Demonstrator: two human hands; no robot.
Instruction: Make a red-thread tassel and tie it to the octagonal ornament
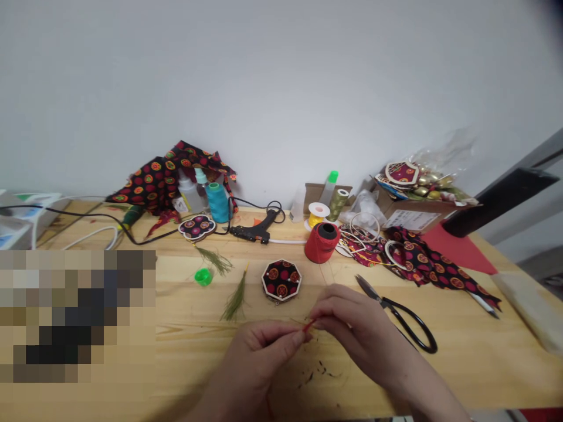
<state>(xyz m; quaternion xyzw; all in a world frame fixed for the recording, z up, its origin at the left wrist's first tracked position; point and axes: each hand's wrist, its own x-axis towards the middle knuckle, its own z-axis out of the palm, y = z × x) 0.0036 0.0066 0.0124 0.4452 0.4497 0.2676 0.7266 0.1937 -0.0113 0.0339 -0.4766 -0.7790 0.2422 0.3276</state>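
Okay, from the head view, got a short bit of red thread (309,324) pinched between both hands, up above the near half of the wooden counter (176,328). With left hand (264,357), pressing thumb against forefinger, no visible gap in the grip, closed on the thread. With right hand (356,328), pinching the same bit just beside, grip closed too, other fingers curled over; can't tell exactly how much thread is tucked inside. Can follow a thin strand down from the red thread cone (322,242) toward right hand, but can't tell if joined to the pinched piece.

Just beyond the hands, can spot an octagonal patterned piece (282,280) lying flat, with a green tassel (236,296) to its left and a green cap (203,276) past that. Near right hand, got black-handled scissors (385,302) lying with blades pointing away. Between and below the hands, can see dark scraps (319,370) scattered about. Farther back, can make out a glue gun (255,230), a teal thread cone (217,202), a yellow spool (317,220) and a stuffed cardboard box (413,214) near the wall.
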